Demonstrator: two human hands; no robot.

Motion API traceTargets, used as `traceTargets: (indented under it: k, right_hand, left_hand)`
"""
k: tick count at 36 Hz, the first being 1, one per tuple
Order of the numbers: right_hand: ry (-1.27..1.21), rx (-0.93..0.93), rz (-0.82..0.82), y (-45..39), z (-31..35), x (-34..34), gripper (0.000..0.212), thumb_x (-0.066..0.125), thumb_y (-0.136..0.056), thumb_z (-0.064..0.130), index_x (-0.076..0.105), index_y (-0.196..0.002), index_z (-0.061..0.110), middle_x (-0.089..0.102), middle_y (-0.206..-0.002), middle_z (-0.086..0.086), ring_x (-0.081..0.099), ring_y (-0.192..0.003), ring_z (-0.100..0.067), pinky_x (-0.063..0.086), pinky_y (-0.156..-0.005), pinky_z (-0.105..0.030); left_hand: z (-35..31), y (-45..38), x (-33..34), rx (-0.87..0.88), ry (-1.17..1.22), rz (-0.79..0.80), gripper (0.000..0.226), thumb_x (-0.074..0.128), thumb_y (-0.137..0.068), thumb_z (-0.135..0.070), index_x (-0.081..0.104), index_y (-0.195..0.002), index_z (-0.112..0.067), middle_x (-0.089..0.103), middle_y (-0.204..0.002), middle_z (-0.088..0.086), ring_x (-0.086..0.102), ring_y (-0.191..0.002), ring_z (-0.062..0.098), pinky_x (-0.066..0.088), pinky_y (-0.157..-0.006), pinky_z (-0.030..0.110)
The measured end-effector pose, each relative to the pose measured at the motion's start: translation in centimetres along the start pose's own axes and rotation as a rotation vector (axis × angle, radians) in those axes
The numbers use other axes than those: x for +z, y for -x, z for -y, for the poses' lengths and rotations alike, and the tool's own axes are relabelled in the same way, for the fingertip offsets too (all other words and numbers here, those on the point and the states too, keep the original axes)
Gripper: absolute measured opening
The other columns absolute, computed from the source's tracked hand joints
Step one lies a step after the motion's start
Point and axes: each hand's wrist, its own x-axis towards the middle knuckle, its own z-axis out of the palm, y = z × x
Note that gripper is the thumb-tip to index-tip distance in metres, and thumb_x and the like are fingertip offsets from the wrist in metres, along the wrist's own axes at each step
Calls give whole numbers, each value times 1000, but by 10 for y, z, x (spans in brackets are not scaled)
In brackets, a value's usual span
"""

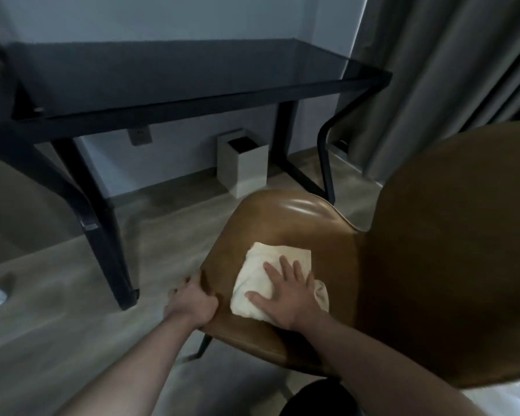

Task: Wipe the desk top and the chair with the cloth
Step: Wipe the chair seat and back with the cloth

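The right hand (285, 295) lies flat, fingers straight and spread, pressing the cloth (270, 280) onto the seat of the chair (297, 229). The cloth is white, folded and crumpled, positioned near the seat's left edge; part of it protrudes beyond the little-finger side of the hand. The left hand (192, 304) grips the left edge of the seat, fingers curled over the rim, just beside the cloth but not touching it. The chair is brown with a glossy seat; its backrest occupies the right side of the view. The bench (174, 73), with a dark glass top on a black frame, stands beyond the chair against the wall. A white square bin (246, 169) stands on the floor under the bench's right end. Grey curtains (439, 70) hang to the right of the bench.
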Motion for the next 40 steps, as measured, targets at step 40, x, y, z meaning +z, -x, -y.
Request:
traceTargets:
  k: [40]
  right_hand:
    - [21,487,6,-35,-52,-54,83,31,-96,67,8,-162,20,-2,-169,-16,-3,-152,-46,-3,-121,-59]
  left_hand:
    - [-26,-6,3,113,-154,196,71,33,-102,-57,-2,-162,-40,-16,-169,-8,-11,-157,27,2,-126,51]
